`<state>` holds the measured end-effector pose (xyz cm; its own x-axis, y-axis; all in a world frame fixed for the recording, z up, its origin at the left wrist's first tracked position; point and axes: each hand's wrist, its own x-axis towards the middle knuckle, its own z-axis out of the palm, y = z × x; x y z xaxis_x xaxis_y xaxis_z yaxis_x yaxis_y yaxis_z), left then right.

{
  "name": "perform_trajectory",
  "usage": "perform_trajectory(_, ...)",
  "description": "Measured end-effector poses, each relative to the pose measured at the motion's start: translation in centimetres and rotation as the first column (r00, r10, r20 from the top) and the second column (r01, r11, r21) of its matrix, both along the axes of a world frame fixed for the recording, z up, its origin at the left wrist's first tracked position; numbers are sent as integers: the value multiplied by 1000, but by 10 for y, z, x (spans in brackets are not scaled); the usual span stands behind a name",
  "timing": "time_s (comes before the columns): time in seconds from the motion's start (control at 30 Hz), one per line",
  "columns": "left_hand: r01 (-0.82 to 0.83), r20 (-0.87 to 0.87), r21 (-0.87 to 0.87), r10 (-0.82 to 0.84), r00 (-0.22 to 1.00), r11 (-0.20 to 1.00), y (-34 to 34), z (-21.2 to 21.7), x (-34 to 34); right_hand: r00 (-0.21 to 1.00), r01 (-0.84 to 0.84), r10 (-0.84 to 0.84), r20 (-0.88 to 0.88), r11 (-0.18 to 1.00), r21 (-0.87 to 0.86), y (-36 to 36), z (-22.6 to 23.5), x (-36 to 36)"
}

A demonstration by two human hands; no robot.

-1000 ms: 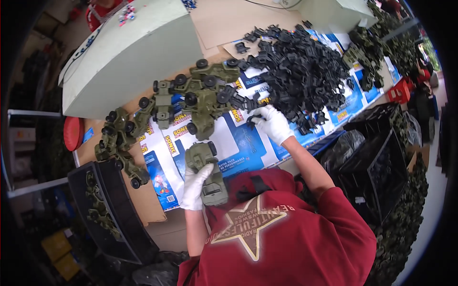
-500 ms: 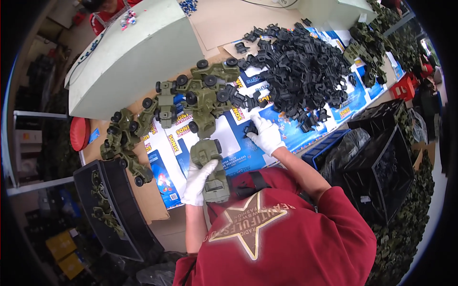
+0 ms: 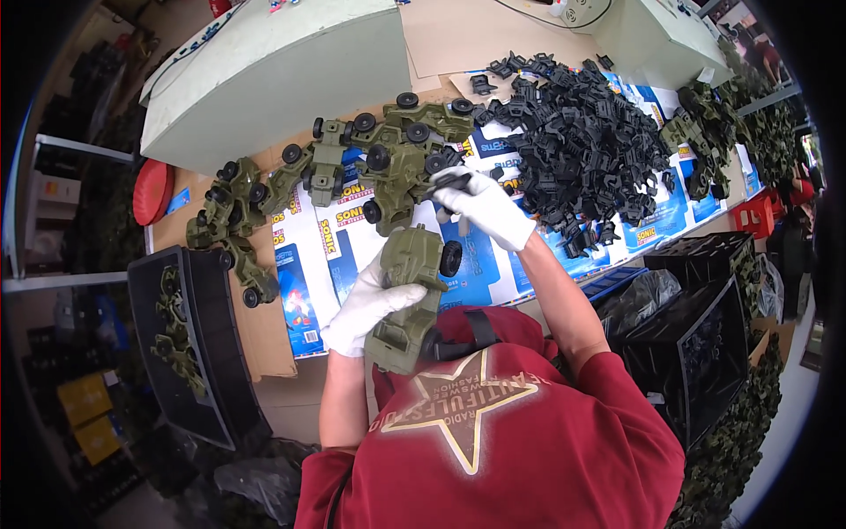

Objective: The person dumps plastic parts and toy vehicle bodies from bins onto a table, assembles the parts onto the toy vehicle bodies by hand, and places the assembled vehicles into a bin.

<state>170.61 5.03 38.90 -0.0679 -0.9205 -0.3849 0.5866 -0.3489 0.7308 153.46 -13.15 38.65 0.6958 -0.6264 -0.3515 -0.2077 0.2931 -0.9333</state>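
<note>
- Head view, looking down on a worker in a red shirt [image 3: 493, 441] with a star print, white gloves on both hands.
- Left hand [image 3: 366, 309]: fingers wrapped around the side of an olive-green toy truck body [image 3: 407, 300], lifted off the bench and held just in front of the chest. Grip is clenched on the body, thumb side toward the cab end.
- One black wheel [image 3: 451, 258] is on the truck's far side, just right of the left fingertips.
- Right hand [image 3: 485, 207]: fingers pinched on a small black plastic part [image 3: 451, 181], which sticks out past the fingertips to the left. Hand sits just above and beyond the truck, apart from it.
- Beyond the right fingers: big heap of black plastic parts [image 3: 582, 150] spread over the bench.
- Left of the right fingers, close by: cluster of assembled green trucks [image 3: 388, 145] with black wheels on.
- Further left of the left hand: second group of green trucks [image 3: 238, 212], then a red round lid [image 3: 152, 189] at the bench edge.
- Under both hands: blue-and-white printed cardboard sheets [image 3: 308, 256] covering the bench.
- Below-left of the left hand: black crate [image 3: 211, 370] with a few green parts inside.
- Right of the right forearm: black crates [image 3: 696, 335], one lined with a dark bag.
</note>
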Motion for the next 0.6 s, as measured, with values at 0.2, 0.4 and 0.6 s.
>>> perform_trajectory(0.2,14,-72,55,-10,997,998,-2,8,1,892,-400,407,198,913,-74,10,-1,-15)
perform_trajectory(0.4,41,-7,14,-41,999,999,-7,11,-1,904,-185,22,426,921,344,16,-16,-11)
perform_trajectory(0.6,30,-23,13,-30,999,999,-12,16,2,888,-223,85,452,939,261,11,-23,-6)
